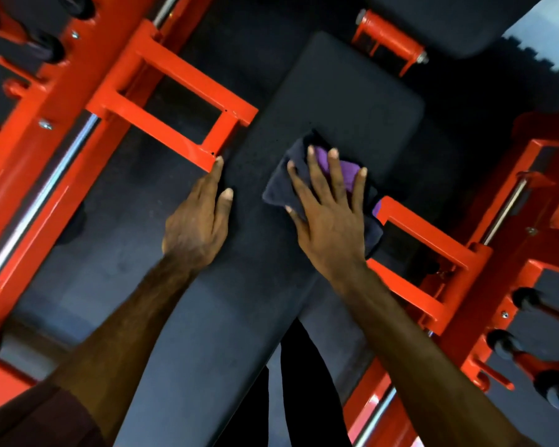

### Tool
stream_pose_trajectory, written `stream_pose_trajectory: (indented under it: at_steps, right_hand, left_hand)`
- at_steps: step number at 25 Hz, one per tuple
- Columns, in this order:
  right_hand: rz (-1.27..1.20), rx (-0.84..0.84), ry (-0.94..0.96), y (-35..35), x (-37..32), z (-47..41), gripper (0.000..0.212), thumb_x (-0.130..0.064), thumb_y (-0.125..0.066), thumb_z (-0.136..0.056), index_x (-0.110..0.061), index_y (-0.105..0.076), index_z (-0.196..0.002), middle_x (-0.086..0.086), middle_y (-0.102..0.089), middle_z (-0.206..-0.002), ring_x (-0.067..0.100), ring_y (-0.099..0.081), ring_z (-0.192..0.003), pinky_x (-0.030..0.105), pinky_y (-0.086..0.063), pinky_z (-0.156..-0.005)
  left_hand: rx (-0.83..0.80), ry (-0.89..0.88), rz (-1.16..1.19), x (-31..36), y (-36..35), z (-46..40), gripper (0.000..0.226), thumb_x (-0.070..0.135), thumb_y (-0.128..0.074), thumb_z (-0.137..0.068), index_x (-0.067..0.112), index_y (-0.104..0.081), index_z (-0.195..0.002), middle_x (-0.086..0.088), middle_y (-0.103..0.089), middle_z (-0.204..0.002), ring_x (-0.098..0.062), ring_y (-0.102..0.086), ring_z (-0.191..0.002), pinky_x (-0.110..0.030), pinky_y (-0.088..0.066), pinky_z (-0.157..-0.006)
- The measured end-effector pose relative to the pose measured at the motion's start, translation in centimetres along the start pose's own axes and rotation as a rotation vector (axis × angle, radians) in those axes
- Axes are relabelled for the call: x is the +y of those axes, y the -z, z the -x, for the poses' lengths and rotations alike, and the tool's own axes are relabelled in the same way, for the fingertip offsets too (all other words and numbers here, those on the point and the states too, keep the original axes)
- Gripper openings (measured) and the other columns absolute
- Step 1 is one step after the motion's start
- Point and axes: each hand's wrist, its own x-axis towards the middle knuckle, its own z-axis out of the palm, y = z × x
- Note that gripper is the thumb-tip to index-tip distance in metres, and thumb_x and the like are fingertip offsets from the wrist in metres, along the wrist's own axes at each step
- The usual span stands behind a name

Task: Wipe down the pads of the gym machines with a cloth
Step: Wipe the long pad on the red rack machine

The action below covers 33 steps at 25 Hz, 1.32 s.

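- Head view: your right hand (328,208) lies flat with its fingers spread wide, pressing a dark cloth (279,185) onto the long black pad (342,101) of the bench.
- The cloth is folded, navy on the outside, with a purple patch (321,158) showing between your middle fingers (a second sliver of purple peeks out at its right edge).
- The cloth sits about midway along the pad, toward the pad's right edge, and its lower right corner hangs over near the red bracket (426,240) on that side.
- Your left hand (197,217) rests on the pad's left edge, fingers straight and close together, holding nothing; its fingertips (219,162) reach up to the corner of the red rectangular bracket (175,101) on the left, touching it or very nearly so.
- Both forearms come in from the bottom of the frame, bare, with a dark sleeve (46,417) visible at the lower left.
- The pad runs diagonally from the lower left up toward the top centre, and looks matte and slightly speckled.
- Red steel uprights (39,146) flank the bench on both sides, each with a chrome guide rod (42,198) running along it.
- On the right, black-tipped pegs (504,345) stick out from the red frame.
- Under everything lies a dark rubber floor (104,240).
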Motion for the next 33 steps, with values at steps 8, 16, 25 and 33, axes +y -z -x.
stream_pose_trajectory:
  at_steps: [8, 16, 25, 33]
  right_hand:
    - [0.064, -0.024, -0.035, 1.0, 4.2, 0.1, 0.062, -0.045, -0.045, -0.108, -0.032, -0.028, -0.166, -0.002, -0.014, -0.176, 0.031, -0.005, -0.163, 0.076, -0.009, -0.12]
    - [0.112, -0.066, 0.212, 1.7, 5.2, 2.2, 0.065, -0.044, -0.052, -0.107, -0.036, -0.025, -0.166, -0.005, -0.017, -0.176, 0.027, -0.008, -0.163, 0.076, -0.011, -0.12]
    - [0.149, -0.08, 0.246, 0.9, 0.7, -1.2, 0.067, -0.043, -0.05, -0.106, -0.039, -0.022, -0.166, -0.008, -0.01, -0.176, 0.03, -0.003, -0.163, 0.081, -0.011, -0.115]
    - [0.065, -0.035, 0.018, -0.6, -4.5, -8.0, 0.064, -0.049, -0.04, -0.104, -0.044, -0.021, -0.165, -0.01, -0.012, -0.176, 0.035, -0.002, -0.163, 0.085, -0.008, -0.112]
  left_hand:
    - [-0.035, 0.032, 0.019, 0.3, 0.2, 0.2, 0.056, 0.05, -0.031, -0.112, 0.042, -0.017, -0.166, 0.01, -0.036, -0.168, -0.016, -0.04, -0.148, -0.047, -0.042, -0.114]
    - [-0.014, 0.037, 0.033, -0.1, 0.2, 0.0, 0.056, 0.051, -0.032, -0.112, 0.041, -0.019, -0.166, 0.011, -0.039, -0.166, -0.016, -0.043, -0.147, -0.046, -0.045, -0.113]
    - [-0.038, 0.02, 0.077, -0.4, 0.3, 0.0, 0.058, 0.057, -0.028, -0.111, 0.043, -0.018, -0.166, 0.015, -0.034, -0.168, -0.013, -0.041, -0.15, -0.045, -0.046, -0.115]
    - [-0.024, 0.023, 0.041, -1.1, -0.2, 0.0, 0.055, 0.058, -0.026, -0.111, 0.041, -0.023, -0.164, 0.01, -0.039, -0.166, -0.014, -0.041, -0.15, -0.045, -0.042, -0.119]
